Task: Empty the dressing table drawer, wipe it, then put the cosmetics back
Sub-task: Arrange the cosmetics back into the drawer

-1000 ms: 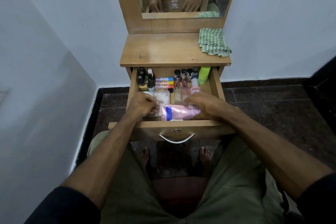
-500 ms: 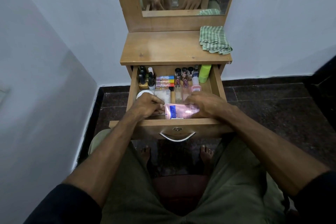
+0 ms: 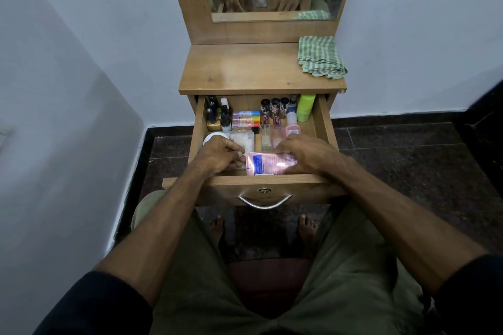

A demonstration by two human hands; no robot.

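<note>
the drawer (image 3: 323,122) stands pulled out under the bench (image 3: 245,71), and the bench's front edge overhangs its back row, so the dark bottles (image 3: 215,114) at back left, the nail polish bottles (image 3: 275,109) and the green tube (image 3: 306,107) leave little room from above. the middle is packed with the coloured tubes (image 3: 246,118), clear box (image 3: 242,140) and pink bottle (image 3: 292,128). the front strip is filled by the left hand (image 3: 220,155), the pink pouch (image 3: 268,163) and the right hand (image 3: 307,155). a bare strip of drawer floor shows along the right wall. the bench top is open except for the folded green cloth (image 3: 321,58) at its right rear corner.
</note>
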